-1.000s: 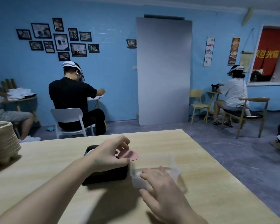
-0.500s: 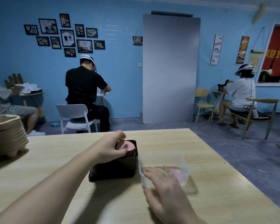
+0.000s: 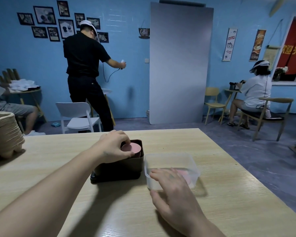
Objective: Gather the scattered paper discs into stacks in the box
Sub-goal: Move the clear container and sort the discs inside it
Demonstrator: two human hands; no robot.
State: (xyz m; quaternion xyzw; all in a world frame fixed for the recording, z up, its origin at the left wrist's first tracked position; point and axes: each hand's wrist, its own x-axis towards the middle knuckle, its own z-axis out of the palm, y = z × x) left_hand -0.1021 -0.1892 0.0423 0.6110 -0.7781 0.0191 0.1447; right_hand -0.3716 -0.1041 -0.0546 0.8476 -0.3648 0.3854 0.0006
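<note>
A dark brown box (image 3: 120,168) stands in the middle of the wooden table (image 3: 41,168). Inside it, at the far right, a stack of pink paper discs (image 3: 132,147) rises to the rim. My left hand (image 3: 114,147) is curled over the box, fingers and thumb around the top of that stack. Right of the box sits a clear plastic container (image 3: 171,159) with a few pink discs (image 3: 186,174) lying in it. My right hand (image 3: 176,194) rests with straight fingers against the container's near wall.
A stack of beige pulp trays (image 3: 3,134) stands at the table's left edge. Beyond the table a person in black stands by a white chair (image 3: 77,115), another person sits at the right, and a grey panel (image 3: 178,65) leans on the blue wall.
My left hand has carried a pink disc from above the box down onto the stack inside it. The person in black has stood up from the white chair. My right hand stays at the container.
</note>
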